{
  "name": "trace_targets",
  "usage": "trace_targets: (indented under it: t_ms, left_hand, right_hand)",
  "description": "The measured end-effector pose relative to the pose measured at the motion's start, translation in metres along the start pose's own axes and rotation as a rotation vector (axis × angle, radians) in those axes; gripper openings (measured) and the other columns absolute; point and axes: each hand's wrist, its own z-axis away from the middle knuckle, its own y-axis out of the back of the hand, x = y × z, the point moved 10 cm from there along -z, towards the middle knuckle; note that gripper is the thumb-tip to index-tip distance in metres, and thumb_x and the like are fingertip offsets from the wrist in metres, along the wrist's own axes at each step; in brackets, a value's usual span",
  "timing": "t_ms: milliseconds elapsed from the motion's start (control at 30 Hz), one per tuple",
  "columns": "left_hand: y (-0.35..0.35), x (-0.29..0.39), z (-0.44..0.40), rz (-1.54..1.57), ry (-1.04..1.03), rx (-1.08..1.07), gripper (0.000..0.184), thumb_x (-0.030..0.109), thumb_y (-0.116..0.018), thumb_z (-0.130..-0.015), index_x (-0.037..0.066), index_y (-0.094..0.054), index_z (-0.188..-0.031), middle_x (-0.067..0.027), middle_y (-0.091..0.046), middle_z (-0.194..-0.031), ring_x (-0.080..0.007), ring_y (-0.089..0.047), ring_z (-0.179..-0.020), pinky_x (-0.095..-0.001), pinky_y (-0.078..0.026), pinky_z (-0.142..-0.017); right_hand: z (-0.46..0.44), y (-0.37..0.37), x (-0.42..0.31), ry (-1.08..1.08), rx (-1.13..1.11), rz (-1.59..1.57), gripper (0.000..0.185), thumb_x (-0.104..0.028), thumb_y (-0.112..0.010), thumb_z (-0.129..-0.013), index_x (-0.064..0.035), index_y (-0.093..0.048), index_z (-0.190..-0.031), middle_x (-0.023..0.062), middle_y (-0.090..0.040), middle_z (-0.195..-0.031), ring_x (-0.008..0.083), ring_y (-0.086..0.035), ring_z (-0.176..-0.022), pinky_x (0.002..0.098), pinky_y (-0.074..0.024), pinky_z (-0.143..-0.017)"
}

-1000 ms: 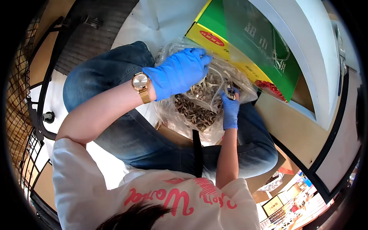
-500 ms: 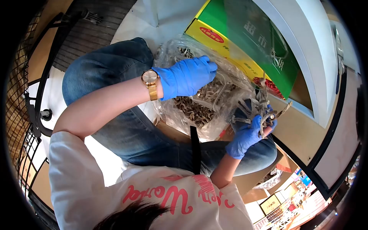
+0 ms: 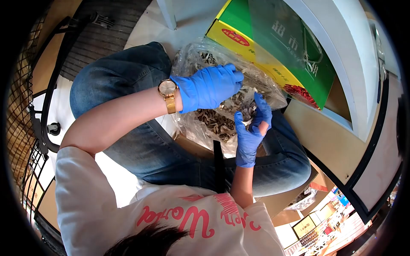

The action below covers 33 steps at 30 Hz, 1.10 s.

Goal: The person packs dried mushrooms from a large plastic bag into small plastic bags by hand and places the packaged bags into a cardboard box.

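Observation:
My left hand (image 3: 209, 87), in a blue glove with a gold watch at the wrist, is closed on the edge of a small clear plastic bag (image 3: 232, 112). My gloved right hand (image 3: 253, 132) is beside it, thumb and fingers curved around pale dried mushroom strips (image 3: 249, 110) at the small bag. Part of that bunch is hidden by the fingers and plastic. Below both hands a large clear bag (image 3: 194, 53) lies spread between my legs, with many brown dried mushroom pieces (image 3: 218, 126) in it.
A green and yellow carton (image 3: 273, 47) stands just beyond the bag, beside a white curved frame (image 3: 337, 55). My bent legs in jeans (image 3: 124, 81) flank the bag. A black wire cart (image 3: 36, 102) is at the left, and an open cardboard box (image 3: 277, 202) lies behind my right knee.
My right hand has moved left, from above my right knee to the small bag, bringing the dried mushroom bunch with it. The left hand has stayed almost still.

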Motion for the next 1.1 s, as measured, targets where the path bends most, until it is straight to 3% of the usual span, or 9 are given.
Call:
trace_targets:
  t_ms: [167,400,500,567,667,767,867,967,1100]
  left_hand:
    - [0.002,0.001,-0.002,-0.034,0.006,-0.021,0.031,0.007,-0.057,-0.072,0.003,-0.062,-0.103,-0.0058,-0.054,-0.111,-0.0247,-0.053,-0.1,-0.0309,-0.05,-0.081]
    - [0.004,0.006,-0.012,-0.105,0.032,-0.077,0.025,0.009,-0.059,-0.074,0.001,-0.064,-0.096,-0.0075,-0.056,-0.109,-0.0253,-0.056,-0.099,-0.0321,-0.052,-0.079]
    - [0.004,0.017,-0.02,-0.184,-0.012,-0.144,0.021,0.009,-0.058,-0.075,0.0,-0.065,-0.093,-0.0097,-0.06,-0.102,-0.0262,-0.059,-0.095,-0.0333,-0.053,-0.077]
    - [0.001,0.012,-0.027,-0.096,0.103,-0.187,0.019,0.009,-0.058,-0.076,0.001,-0.064,-0.092,-0.0115,-0.062,-0.094,-0.0269,-0.063,-0.089,-0.0345,-0.054,-0.073]
    - [-0.006,0.014,-0.042,-0.098,0.127,-0.137,0.016,0.01,-0.059,-0.074,0.001,-0.065,-0.086,-0.0125,-0.063,-0.081,-0.0267,-0.066,-0.075,-0.0352,-0.054,-0.063]
    - [0.001,0.02,-0.057,-0.201,0.061,-0.207,0.011,0.009,-0.06,-0.072,0.001,-0.065,-0.077,-0.0126,-0.063,-0.073,-0.0261,-0.066,-0.066,-0.0356,-0.053,-0.054]
    - [0.008,0.025,-0.068,-0.195,0.022,-0.246,0.008,0.008,-0.062,-0.068,0.001,-0.066,-0.071,-0.0134,-0.063,-0.069,-0.0266,-0.066,-0.063,-0.0354,-0.052,-0.051]
    - [-0.001,0.026,-0.078,-0.133,0.017,-0.321,0.01,0.008,-0.063,-0.069,0.002,-0.067,-0.075,-0.0138,-0.065,-0.074,-0.0288,-0.067,-0.07,-0.0367,-0.054,-0.058]
    - [-0.016,0.023,-0.076,-0.074,0.014,-0.309,0.015,0.009,-0.061,-0.072,0.002,-0.07,-0.082,-0.0166,-0.067,-0.078,-0.0302,-0.068,-0.077,-0.0397,-0.054,-0.062]
  right_hand:
    - [-0.006,-0.023,-0.017,0.095,-0.259,0.358,0.048,0.002,-0.073,-0.07,-0.003,-0.057,-0.115,0.0175,-0.054,-0.124,0.03,-0.05,-0.121,0.0385,-0.0409,-0.099]
    - [-0.013,-0.012,-0.029,-0.046,-0.242,0.194,0.061,-0.001,-0.075,-0.07,-0.0048,-0.052,-0.126,0.0178,-0.051,-0.131,0.0295,-0.05,-0.122,0.0354,-0.0449,-0.096]
    - [-0.015,-0.002,-0.025,-0.066,-0.217,0.133,0.064,0.0,-0.075,-0.071,-0.006,-0.049,-0.13,0.0165,-0.05,-0.133,0.0278,-0.049,-0.123,0.034,-0.0445,-0.097]
    - [-0.015,0.001,-0.025,-0.1,-0.22,0.069,0.062,0.0,-0.074,-0.072,-0.0062,-0.05,-0.129,0.0154,-0.048,-0.136,0.0272,-0.047,-0.124,0.0327,-0.0456,-0.095]
    - [-0.018,0.005,-0.032,-0.082,-0.24,0.201,0.055,0.001,-0.072,-0.074,-0.0059,-0.053,-0.126,0.013,-0.053,-0.13,0.0237,-0.053,-0.118,0.0296,-0.0481,-0.088]
    - [-0.017,0.02,-0.02,-0.155,-0.2,0.274,0.049,0.002,-0.071,-0.074,-0.0066,-0.057,-0.121,0.0107,-0.059,-0.123,0.0181,-0.062,-0.1,0.0269,-0.0495,-0.079]
    - [-0.007,0.042,0.026,-0.507,-0.07,0.151,0.05,-0.002,-0.074,-0.073,-0.0084,-0.059,-0.119,0.0077,-0.064,-0.113,0.0117,-0.058,-0.078,0.0264,-0.049,-0.071]
    - [-0.017,0.03,0.018,-0.401,-0.187,0.358,0.051,-0.004,-0.075,-0.073,-0.0074,-0.057,-0.121,0.0076,-0.062,-0.114,0.0124,-0.058,-0.082,0.0271,-0.0493,-0.073]
    - [-0.022,0.022,0.009,-0.295,-0.195,0.227,0.052,-0.005,-0.075,-0.074,-0.004,-0.054,-0.122,0.0128,-0.058,-0.122,0.0176,-0.06,-0.104,0.0278,-0.0497,-0.082]
